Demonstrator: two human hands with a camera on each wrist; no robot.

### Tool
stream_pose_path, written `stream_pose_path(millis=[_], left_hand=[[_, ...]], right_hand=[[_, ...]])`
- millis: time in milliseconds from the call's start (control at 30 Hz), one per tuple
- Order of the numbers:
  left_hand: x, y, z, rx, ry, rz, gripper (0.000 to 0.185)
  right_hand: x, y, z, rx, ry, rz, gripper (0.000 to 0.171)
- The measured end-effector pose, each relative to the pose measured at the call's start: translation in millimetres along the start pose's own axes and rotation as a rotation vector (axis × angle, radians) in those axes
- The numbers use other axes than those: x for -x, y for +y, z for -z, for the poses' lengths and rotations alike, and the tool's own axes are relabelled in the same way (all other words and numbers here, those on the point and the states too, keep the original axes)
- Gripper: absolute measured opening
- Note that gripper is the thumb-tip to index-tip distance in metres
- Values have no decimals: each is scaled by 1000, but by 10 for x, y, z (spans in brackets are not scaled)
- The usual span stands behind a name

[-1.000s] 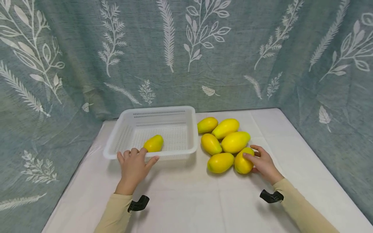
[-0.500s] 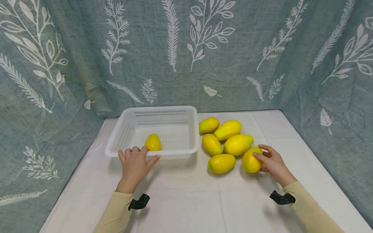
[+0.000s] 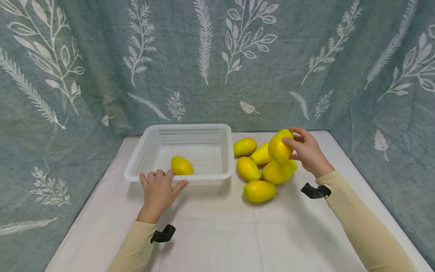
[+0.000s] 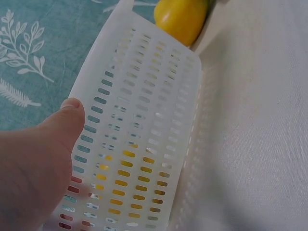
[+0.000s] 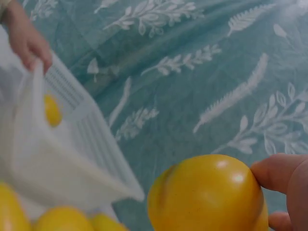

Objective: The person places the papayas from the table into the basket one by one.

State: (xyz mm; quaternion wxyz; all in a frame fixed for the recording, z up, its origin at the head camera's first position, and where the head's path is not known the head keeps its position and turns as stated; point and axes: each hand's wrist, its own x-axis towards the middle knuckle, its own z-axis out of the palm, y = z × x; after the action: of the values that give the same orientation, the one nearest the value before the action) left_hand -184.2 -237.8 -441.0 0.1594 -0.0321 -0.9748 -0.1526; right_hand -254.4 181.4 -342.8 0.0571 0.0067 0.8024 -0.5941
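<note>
My right hand (image 3: 304, 149) grips a yellow mango (image 3: 280, 146) (image 5: 208, 195) and holds it in the air above the pile of several mangoes (image 3: 261, 170) on the white cloth. My left hand (image 3: 159, 189) holds the near rim of a white perforated basket (image 3: 217, 132) (image 4: 139, 125), fingers curled over the edge and thumb (image 4: 65, 122) against its outer wall. One mango (image 3: 181, 165) (image 4: 182, 19) lies inside the basket near the front rim.
A white tablecloth (image 3: 217, 234) covers the table. A teal curtain with white leaf prints (image 3: 217, 60) hangs close behind and on both sides. Open cloth lies in front of the basket and pile.
My right hand has lifted one mango off the right side of the pile and raised it up and back. The mango inside the basket has rolled a little. The left hand stays on the rim.
</note>
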Motion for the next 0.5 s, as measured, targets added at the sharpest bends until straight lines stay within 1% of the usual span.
stream_pose_path(millis=[133, 233, 367, 500], left_hand=[[-11, -24, 0, -11, -3, 7, 55], [-17, -31, -9, -22, -7, 12, 56], [-13, -36, -26, -35, -6, 13, 57], [3, -39, -24, -39, -1, 14, 57]], right_hand=[[-242, -285, -363, -59, -65, 37, 67], [-411, -396, -694, -86, -120, 45, 66], [-576, -420, -1136, -93, -196, 21, 65], [-633, -349, -1559, -71, -254, 0, 66]])
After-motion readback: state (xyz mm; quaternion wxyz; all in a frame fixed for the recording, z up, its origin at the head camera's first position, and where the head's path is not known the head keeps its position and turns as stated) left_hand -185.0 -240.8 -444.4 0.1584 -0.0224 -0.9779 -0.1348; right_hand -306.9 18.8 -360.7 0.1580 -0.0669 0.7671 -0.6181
